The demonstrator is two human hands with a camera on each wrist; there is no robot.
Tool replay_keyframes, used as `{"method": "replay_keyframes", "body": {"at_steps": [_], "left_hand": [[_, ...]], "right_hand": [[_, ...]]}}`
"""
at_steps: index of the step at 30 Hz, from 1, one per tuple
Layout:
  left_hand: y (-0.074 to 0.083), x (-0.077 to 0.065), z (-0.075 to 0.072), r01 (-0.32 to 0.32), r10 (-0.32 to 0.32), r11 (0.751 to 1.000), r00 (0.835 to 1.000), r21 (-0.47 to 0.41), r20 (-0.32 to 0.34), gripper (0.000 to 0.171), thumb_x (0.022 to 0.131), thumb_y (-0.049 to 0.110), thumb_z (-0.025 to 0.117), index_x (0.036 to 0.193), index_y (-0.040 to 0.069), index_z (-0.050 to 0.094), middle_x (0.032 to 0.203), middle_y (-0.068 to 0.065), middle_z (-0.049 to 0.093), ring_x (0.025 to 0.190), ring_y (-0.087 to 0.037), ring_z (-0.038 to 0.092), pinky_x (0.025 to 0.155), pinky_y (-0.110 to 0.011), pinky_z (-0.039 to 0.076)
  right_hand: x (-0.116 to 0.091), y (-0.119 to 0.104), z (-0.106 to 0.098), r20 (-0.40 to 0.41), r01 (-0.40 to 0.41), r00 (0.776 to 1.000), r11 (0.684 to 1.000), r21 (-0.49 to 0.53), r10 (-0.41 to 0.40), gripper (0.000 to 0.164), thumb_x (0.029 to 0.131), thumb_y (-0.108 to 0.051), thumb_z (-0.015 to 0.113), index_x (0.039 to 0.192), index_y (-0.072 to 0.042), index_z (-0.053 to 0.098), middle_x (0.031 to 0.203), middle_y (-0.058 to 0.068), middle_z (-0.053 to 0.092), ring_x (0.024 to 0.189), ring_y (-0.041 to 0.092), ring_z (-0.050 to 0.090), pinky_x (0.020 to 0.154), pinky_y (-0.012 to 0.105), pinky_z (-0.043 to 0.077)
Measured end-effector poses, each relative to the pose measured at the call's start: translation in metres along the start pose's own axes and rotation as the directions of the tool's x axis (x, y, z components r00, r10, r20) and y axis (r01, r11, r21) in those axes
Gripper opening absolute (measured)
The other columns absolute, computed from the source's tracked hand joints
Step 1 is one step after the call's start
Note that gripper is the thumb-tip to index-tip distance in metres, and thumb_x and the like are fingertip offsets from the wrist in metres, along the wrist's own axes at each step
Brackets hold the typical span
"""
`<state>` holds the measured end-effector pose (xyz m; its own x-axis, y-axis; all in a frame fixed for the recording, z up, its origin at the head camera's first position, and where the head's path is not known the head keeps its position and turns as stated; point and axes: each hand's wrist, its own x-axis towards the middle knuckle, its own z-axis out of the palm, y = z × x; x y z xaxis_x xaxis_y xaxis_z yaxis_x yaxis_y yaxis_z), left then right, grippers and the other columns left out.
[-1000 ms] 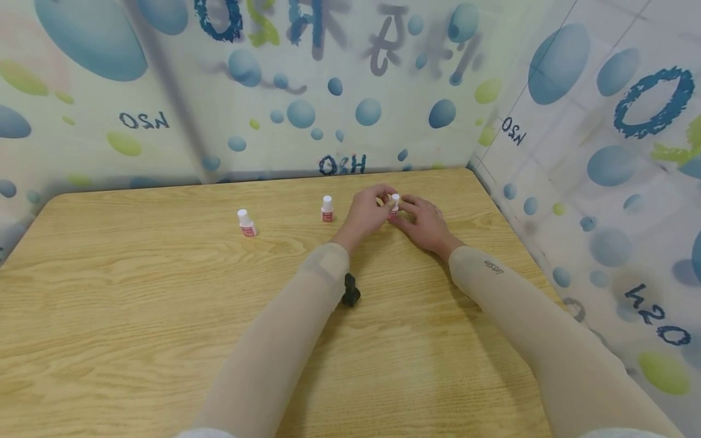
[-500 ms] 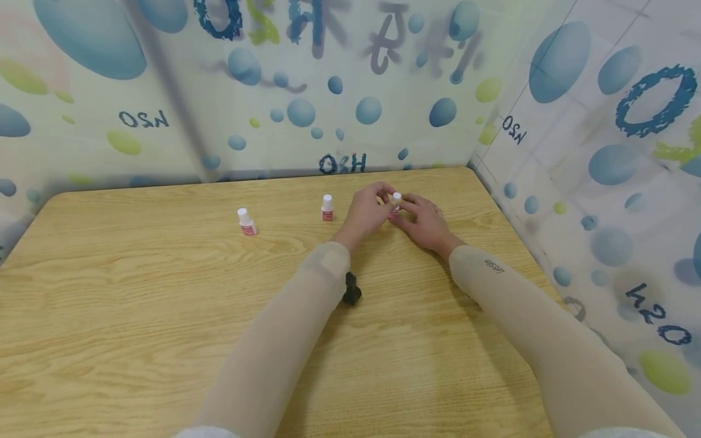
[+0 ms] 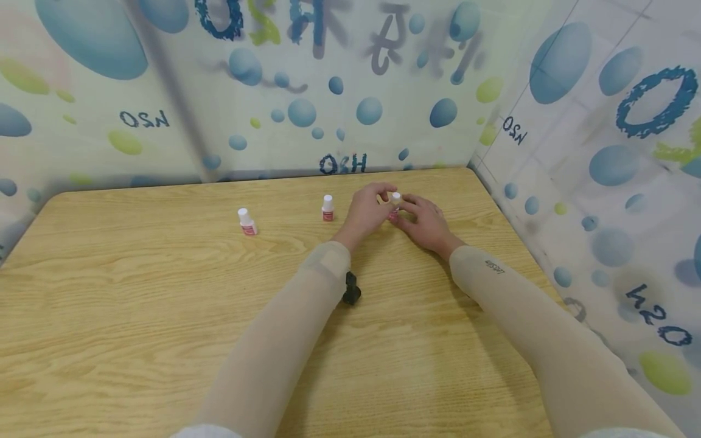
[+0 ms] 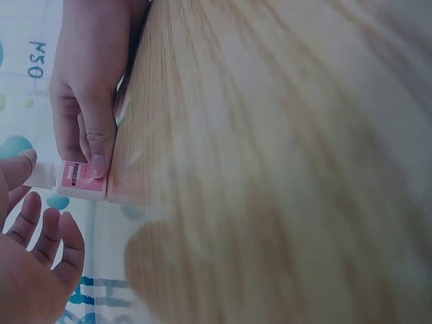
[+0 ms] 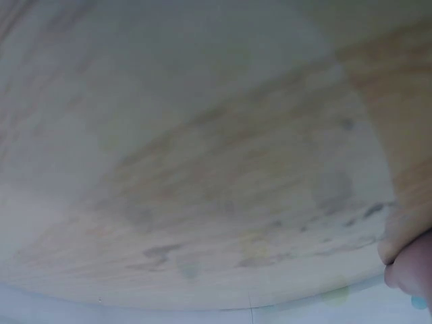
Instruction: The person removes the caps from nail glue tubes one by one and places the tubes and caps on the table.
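Observation:
My left hand (image 3: 366, 213) and right hand (image 3: 426, 224) meet at a small white bottle (image 3: 394, 213) with a pink-red label, near the table's far right side. In the left wrist view, which is turned sideways, the right hand (image 4: 91, 81) pinches the bottle (image 4: 82, 181) by its body, thumb on the label. Its base seems to stand on the table. The thumb and forefinger of the left hand (image 4: 34, 263) are at the white cap (image 4: 42, 175), pinching it; the other fingers spread apart. Only a bit of the right hand (image 5: 413, 270) shows in the right wrist view.
Two like bottles stand upright to the left, one close by (image 3: 327, 210) and one farther off (image 3: 247, 224). A small black object (image 3: 352, 289) lies partly hidden by the left forearm. Patterned walls border the wooden table (image 3: 137, 292) at the back and right.

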<state>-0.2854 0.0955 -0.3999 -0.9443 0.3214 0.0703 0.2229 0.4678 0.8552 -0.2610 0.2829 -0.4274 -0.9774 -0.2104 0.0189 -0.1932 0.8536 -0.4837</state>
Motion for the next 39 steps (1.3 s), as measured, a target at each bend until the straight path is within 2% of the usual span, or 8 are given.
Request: {"method": "replay_keyframes", "body": {"at_steps": [4, 12, 17, 20, 28, 39], "left_hand": [[0.0005, 0.0002, -0.0002, 0.002, -0.002, 1.0, 1.0, 0.013, -0.002, 0.029, 0.103, 0.021, 0.07, 0.132, 0.016, 0.072, 0.111, -0.005, 0.064, 0.074, -0.015, 0.05, 0.062, -0.026, 0.043], [0.0, -0.0015, -0.0002, 0.005, -0.005, 1.0, 1.0, -0.003, -0.021, 0.021, 0.102, 0.02, 0.071, 0.123, 0.016, 0.073, 0.104, -0.003, 0.062, 0.067, -0.012, 0.047, 0.06, -0.025, 0.04], [-0.0001, -0.0028, -0.0012, 0.005, -0.005, 1.0, 0.999, 0.006, -0.039, 0.016, 0.102, 0.021, 0.072, 0.118, 0.016, 0.074, 0.101, -0.003, 0.062, 0.065, -0.012, 0.046, 0.06, -0.025, 0.039], [-0.0003, -0.0028, -0.0023, 0.004, -0.004, 1.0, 0.999, -0.001, -0.044, 0.018, 0.102, 0.022, 0.072, 0.119, 0.016, 0.074, 0.1, -0.003, 0.062, 0.065, -0.012, 0.047, 0.059, -0.026, 0.039], [-0.0036, -0.0013, -0.0041, -0.026, 0.026, 0.999, 0.999, -0.034, -0.02, 0.034, 0.102, 0.021, 0.071, 0.135, 0.013, 0.071, 0.1, -0.004, 0.061, 0.067, -0.015, 0.046, 0.059, -0.027, 0.037], [-0.0026, -0.001, -0.0044, -0.03, 0.031, 0.999, 0.999, -0.031, 0.012, 0.022, 0.104, 0.022, 0.07, 0.125, 0.018, 0.075, 0.104, -0.004, 0.064, 0.071, -0.016, 0.05, 0.06, -0.026, 0.041]], "right_hand": [[0.0007, 0.0003, 0.0005, -0.002, -0.002, 1.0, 1.0, 0.008, 0.002, 0.049, 0.109, -0.045, 0.059, 0.151, -0.02, 0.059, 0.171, 0.015, 0.038, 0.162, 0.041, 0.026, 0.129, 0.069, 0.011], [0.0006, 0.0009, 0.0015, -0.009, 0.0, 1.0, 1.0, 0.016, 0.0, 0.043, 0.109, -0.044, 0.06, 0.143, -0.019, 0.065, 0.171, 0.017, 0.037, 0.162, 0.043, 0.026, 0.128, 0.071, 0.011], [-0.0001, 0.0011, 0.0015, -0.007, -0.001, 1.0, 1.0, 0.02, 0.001, 0.043, 0.108, -0.045, 0.06, 0.143, -0.019, 0.065, 0.171, 0.016, 0.038, 0.162, 0.043, 0.026, 0.128, 0.071, 0.011], [0.0002, 0.0014, 0.0017, -0.009, 0.004, 1.0, 1.0, 0.015, -0.004, 0.045, 0.108, -0.045, 0.06, 0.146, -0.02, 0.064, 0.171, 0.016, 0.038, 0.162, 0.043, 0.027, 0.128, 0.071, 0.011], [-0.0008, 0.0011, 0.0006, -0.001, 0.0, 1.0, 1.0, 0.012, 0.0, 0.054, 0.108, -0.045, 0.06, 0.156, -0.021, 0.055, 0.172, 0.016, 0.036, 0.162, 0.043, 0.026, 0.129, 0.07, 0.01], [-0.0007, -0.0007, -0.0002, 0.005, -0.004, 1.0, 1.0, 0.01, 0.004, 0.054, 0.109, -0.046, 0.058, 0.157, -0.022, 0.054, 0.172, 0.015, 0.036, 0.162, 0.041, 0.025, 0.129, 0.069, 0.01]]}}
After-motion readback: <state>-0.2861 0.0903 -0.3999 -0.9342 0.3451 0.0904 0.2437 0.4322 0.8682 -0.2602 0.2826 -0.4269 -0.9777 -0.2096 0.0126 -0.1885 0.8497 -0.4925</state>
